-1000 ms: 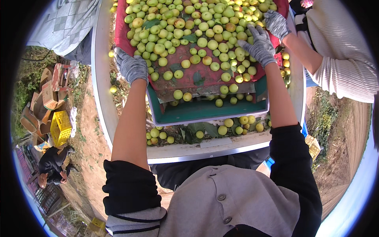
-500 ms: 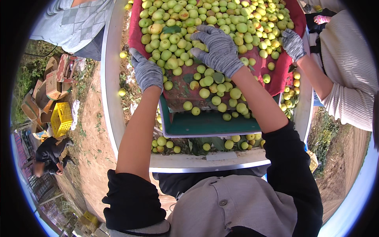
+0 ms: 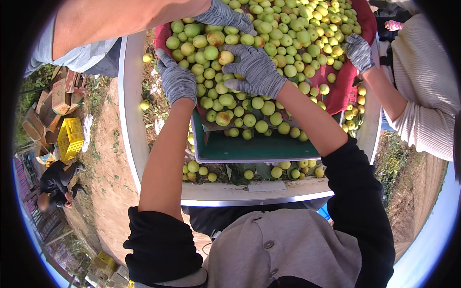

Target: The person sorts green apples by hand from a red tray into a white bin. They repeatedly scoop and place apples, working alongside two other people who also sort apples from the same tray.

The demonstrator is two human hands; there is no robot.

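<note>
Round green-yellow fruits, apples or similar (image 3: 266, 108), lie heaped on a red cloth (image 3: 346, 89) that slopes down into a green tray (image 3: 259, 150). Both my hands wear grey knit gloves. My left hand (image 3: 177, 79) rests along the cloth's left edge, fingers stretched upward beside the fruits. Spread over the heap, my right hand (image 3: 257, 72) has its fingertips next to a reddish-blushed fruit (image 3: 226, 57) and nothing clearly gripped. What lies under both palms is hidden.
A co-worker's gloved hand (image 3: 225, 17) reaches over the heap from the upper left. Another person's gloved hand (image 3: 360, 53) is at the cloth's right edge. A pale frame (image 3: 132, 120) surrounds the tray. Yellow crate (image 3: 70, 139) and cardboard boxes (image 3: 60, 98) sit on the ground at left.
Fruits have slid down over the formerly bare cloth toward the tray. My right hand has moved left and slightly down. A co-worker's arm has come in from the upper left.
</note>
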